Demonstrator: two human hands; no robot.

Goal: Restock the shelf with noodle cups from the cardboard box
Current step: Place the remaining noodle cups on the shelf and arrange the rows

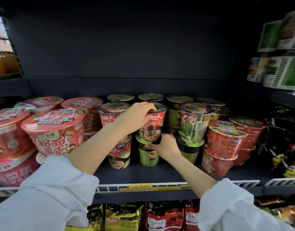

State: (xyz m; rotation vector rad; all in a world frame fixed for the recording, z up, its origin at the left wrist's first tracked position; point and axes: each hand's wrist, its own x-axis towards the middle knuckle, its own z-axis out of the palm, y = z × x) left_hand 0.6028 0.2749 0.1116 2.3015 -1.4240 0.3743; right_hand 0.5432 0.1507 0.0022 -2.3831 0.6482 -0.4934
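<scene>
Hands (148, 130) apparently around red cup (153, 125)

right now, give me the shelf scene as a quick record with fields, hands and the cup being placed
left hand: left hand curled over the rim of the red noodle cup
right hand: right hand holds that cup's base
cup position: upright, on the lid of a green noodle cup
left neighbour: stack of two red cups
right neighbour: bamboo-print cup on another cup
far left: large red bowls
shelf: dark shelf, bare at the front
cardboard box: not in view
</scene>
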